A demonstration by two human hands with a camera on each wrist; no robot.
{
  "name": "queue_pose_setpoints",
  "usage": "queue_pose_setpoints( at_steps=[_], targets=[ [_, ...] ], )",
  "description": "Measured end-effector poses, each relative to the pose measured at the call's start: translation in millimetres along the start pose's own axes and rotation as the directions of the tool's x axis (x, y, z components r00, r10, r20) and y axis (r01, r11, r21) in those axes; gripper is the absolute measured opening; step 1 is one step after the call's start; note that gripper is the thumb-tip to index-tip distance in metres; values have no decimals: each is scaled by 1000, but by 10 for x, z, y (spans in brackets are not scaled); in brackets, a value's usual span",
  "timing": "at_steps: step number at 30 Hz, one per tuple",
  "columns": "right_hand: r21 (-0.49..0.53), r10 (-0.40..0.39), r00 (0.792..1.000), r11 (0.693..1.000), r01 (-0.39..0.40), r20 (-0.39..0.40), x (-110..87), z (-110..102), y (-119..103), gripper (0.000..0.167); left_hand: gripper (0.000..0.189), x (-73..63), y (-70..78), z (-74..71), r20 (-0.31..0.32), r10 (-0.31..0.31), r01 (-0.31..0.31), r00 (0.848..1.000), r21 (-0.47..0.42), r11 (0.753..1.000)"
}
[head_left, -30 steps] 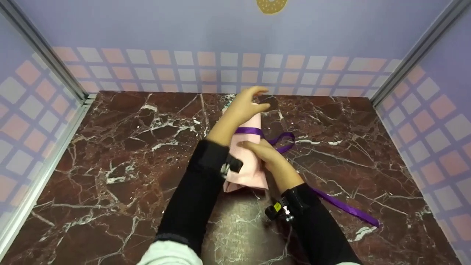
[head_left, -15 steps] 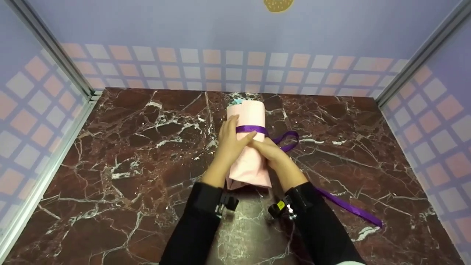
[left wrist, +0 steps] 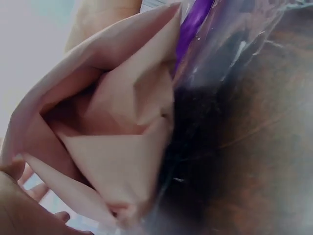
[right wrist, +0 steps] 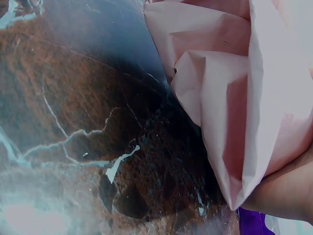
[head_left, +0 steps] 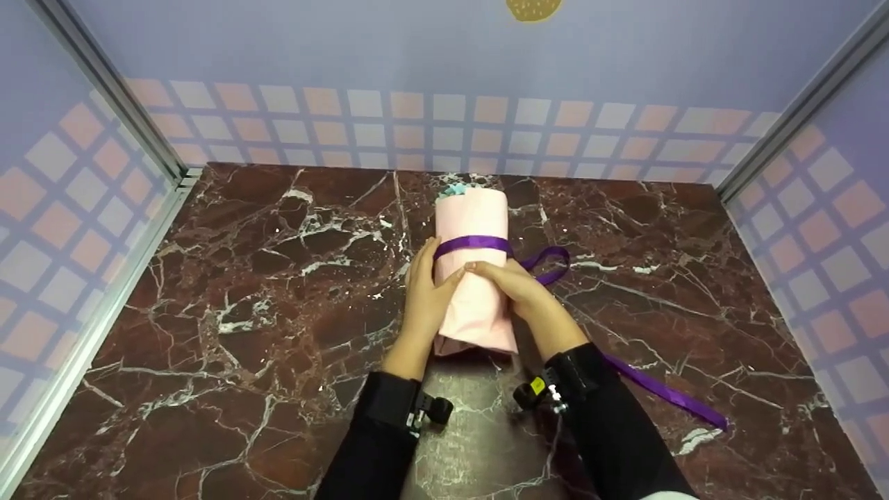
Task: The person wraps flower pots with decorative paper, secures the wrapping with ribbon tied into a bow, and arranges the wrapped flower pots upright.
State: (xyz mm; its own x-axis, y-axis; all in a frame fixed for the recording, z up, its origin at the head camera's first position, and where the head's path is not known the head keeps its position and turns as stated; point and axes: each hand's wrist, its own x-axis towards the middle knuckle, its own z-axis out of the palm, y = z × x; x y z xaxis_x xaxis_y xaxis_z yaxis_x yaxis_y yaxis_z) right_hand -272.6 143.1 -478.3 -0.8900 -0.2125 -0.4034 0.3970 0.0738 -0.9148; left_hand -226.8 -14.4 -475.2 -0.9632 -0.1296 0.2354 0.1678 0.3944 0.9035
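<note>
Pink wrap (head_left: 476,215); teal tuft (head_left: 455,189), head view only; deep folds (left wrist: 117,107), wrist views

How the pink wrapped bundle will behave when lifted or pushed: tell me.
The pink bundle will probably give when squeezed: its near end shows hollow folds in both wrist views. Its rounded, tube-like shape suggests it could roll if pushed. The purple ribbon crossing it trails loosely and may drag when it is lifted.
</note>
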Motion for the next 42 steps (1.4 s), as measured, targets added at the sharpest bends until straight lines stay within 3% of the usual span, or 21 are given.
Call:
queue_pose_setpoints(
  at_steps=[4, 8, 11, 14, 20, 25, 30, 36, 39, 40, 42],
  targets=[
    [14, 3, 1000, 1000, -3, 14, 8, -23, 6, 43, 60, -45, 29, 15, -42, 41, -39, 998, 36, 999],
    [33, -30, 999, 999, 29, 33, 0, -26, 14, 38, 51, -54, 100, 38, -60, 125, -114, 990, 162, 980],
    [37, -48, 998, 998, 46, 44, -14, -20, 14, 33, 35, -61, 138, 44, -66, 209, -180, 976, 305, 935],
    [41, -60, 997, 997, 58, 47, -22, -18, 11, 31, 24, -65, 185, 37, -35, 248, -209, 968, 431, 878],
    [58, -73, 997, 996, 72, 25, -15, -19, 9, 34, 37, -90, 281, 57, 83, 256, -256, 963, 576, 776],
    [14, -70, 996, 997, 69, 56, -7, -42, -14, 41, 47, -119, 239, 102, 99, 242, -252, 965, 596, 762],
    [-139, -54, 995, 988, 66, 89, -27, -171, -59, 55, 39, -101, 234, 106, 95, 253, -259, 963, 593, 763],
    [-224, -69, 994, 971, 85, 81, -73, -447, -70, 56, 25, -15, 301, 73, 96, 284, -278, 954, 638, 718],
    [-356, -150, 986, 919, 167, 74, -67, -580, -30, 57, 19, 29, 304, 62, 71, 337, -299, 939, 652, 696],
    [-417, -178, 981, 888, 194, 78, -69, -616, -16, 56, 18, 42, 296, 62, 62, 355, -307, 933, 652, 693],
    [-563, -240, 966, 787, 254, 100, -63, -673, 15, 53, 15, 66, 271, 67, 47, 379, -320, 924, 640, 699]
  ],
)
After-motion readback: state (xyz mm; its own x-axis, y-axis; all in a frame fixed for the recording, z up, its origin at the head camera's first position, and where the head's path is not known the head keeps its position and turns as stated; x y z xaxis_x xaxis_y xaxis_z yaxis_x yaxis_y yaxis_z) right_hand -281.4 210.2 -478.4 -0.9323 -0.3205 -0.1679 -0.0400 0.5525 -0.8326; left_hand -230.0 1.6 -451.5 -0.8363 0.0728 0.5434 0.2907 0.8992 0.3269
